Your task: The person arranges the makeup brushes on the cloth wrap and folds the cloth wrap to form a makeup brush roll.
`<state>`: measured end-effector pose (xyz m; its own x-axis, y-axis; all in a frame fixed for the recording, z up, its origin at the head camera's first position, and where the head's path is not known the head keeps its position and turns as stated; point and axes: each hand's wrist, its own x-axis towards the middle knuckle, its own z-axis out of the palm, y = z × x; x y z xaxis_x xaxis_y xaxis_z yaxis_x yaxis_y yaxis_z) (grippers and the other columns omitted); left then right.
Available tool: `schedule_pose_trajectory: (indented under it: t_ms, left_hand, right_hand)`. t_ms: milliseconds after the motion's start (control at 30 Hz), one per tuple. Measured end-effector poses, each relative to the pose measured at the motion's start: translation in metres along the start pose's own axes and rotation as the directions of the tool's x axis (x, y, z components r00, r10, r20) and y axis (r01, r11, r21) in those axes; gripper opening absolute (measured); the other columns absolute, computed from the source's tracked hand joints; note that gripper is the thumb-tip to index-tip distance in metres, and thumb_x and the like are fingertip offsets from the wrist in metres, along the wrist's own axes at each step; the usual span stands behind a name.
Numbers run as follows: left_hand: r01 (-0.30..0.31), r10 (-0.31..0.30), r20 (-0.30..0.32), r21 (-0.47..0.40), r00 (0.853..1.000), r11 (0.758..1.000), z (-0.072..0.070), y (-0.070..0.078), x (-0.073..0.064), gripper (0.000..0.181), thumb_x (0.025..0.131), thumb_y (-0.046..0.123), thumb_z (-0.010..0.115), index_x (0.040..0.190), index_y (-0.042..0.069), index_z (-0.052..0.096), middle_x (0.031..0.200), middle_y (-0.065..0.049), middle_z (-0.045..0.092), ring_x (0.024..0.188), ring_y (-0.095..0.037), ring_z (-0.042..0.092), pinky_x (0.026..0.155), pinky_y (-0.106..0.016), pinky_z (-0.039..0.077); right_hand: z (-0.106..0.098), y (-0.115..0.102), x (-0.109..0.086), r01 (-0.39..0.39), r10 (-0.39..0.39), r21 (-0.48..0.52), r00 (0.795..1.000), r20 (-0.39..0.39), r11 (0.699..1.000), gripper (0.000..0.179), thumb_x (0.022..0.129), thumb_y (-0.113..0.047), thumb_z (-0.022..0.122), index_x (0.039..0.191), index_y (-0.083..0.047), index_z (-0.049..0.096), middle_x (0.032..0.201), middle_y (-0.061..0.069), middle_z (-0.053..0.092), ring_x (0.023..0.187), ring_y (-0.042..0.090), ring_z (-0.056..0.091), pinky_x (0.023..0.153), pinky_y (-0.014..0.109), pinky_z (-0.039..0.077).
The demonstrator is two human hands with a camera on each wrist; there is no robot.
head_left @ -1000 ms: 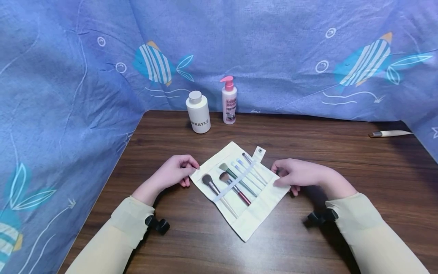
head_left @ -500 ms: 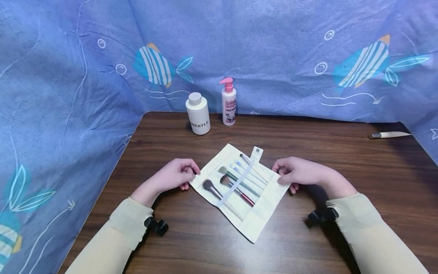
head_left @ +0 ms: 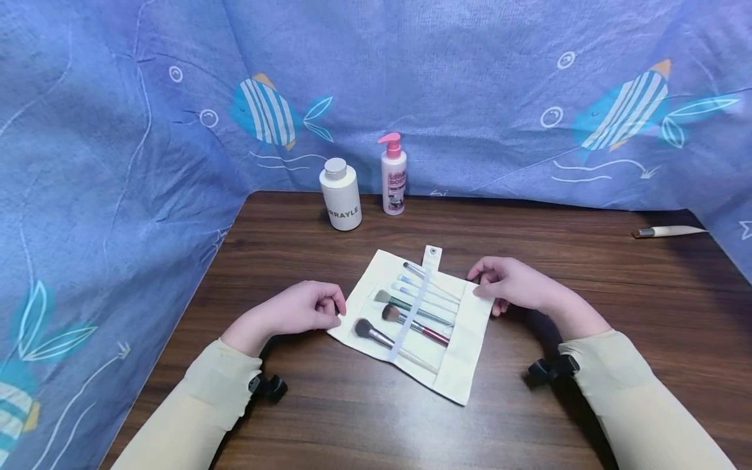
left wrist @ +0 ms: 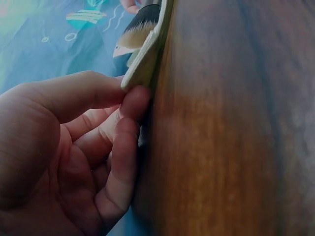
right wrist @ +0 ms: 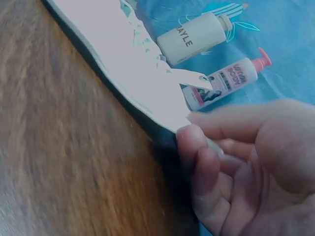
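Observation:
A cream fabric makeup brush roll [head_left: 468, 341] lies unrolled between my hands. Several makeup brushes sit in it under a pale elastic band, among them a dark fluffy brush [head_left: 376, 335] and a red-handled brush [head_left: 433, 335]. Its snap tab [head_left: 431, 256] points toward the back. My left hand [head_left: 299, 307] pinches the left corner between thumb and index finger; the left wrist view shows the roll's edge [left wrist: 142, 69] lifted there. At the right corner, my right hand [head_left: 519, 282] pinches the fabric, its other fingers curled underneath. In the right wrist view the brushes are mostly washed out.
Behind the roll stand a white bottle [head_left: 343, 199] and a pink-topped lotion pump bottle [head_left: 393, 183]. A pale-handled brush [head_left: 670, 231] lies at the table's far right. Blue fish-print cloth [head_left: 458, 98] hangs along the back and left sides of the wooden table [head_left: 376, 431].
The brush roll has turned counterclockwise. My left hand has moved slightly nearer the front edge and my right hand slightly toward the back, both keeping their corners. The bottles stand where they were.

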<state>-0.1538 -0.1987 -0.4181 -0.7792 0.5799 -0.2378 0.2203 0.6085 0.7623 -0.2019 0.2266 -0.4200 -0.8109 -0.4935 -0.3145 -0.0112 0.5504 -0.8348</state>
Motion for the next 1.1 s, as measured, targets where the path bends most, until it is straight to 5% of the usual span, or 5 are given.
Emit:
schedule_pose_trajectory:
  t_ms: [300,633,1100]
  left_hand:
    - [-0.001,0.003,-0.017,0.102,1.0,0.995,0.003,0.005,-0.001,0.013,0.087,0.016,0.078,0.095,0.018,0.067,0.068,0.008,0.059,0.061,-0.009,0.053,0.066,-0.025,0.046]
    - [-0.055,0.052,0.027,0.109,0.998,0.992,0.009,0.01,-0.001,0.013,0.086,0.013,0.077,0.093,0.017,0.067,0.067,0.01,0.058,0.059,-0.006,0.052,0.062,-0.023,0.045]
    - [-0.05,0.041,0.089,0.11,0.995,0.993,0.012,0.013,-0.001,0.01,0.088,0.015,0.077,0.093,0.022,0.07,0.067,0.01,0.059,0.06,-0.005,0.053,0.063,-0.024,0.046]
  right_hand:
    - [-0.002,0.002,0.002,-0.025,0.03,0.059,0.996,-0.081,0.998,0.035,0.093,-0.007,0.069,0.122,0.006,0.056,0.08,0.012,0.065,0.067,0.026,0.069,0.062,0.035,0.059]
    - [-0.003,0.001,0.001,-0.038,0.047,0.072,0.991,-0.128,0.997,0.029,0.095,-0.006,0.066,0.119,0.007,0.058,0.085,0.011,0.064,0.07,0.023,0.068,0.065,0.033,0.06]
    - [-0.002,0.005,0.007,-0.036,0.061,0.112,0.973,-0.223,0.993,0.026,0.099,-0.004,0.065,0.119,0.01,0.059,0.092,0.015,0.065,0.075,0.018,0.069,0.07,0.029,0.062]
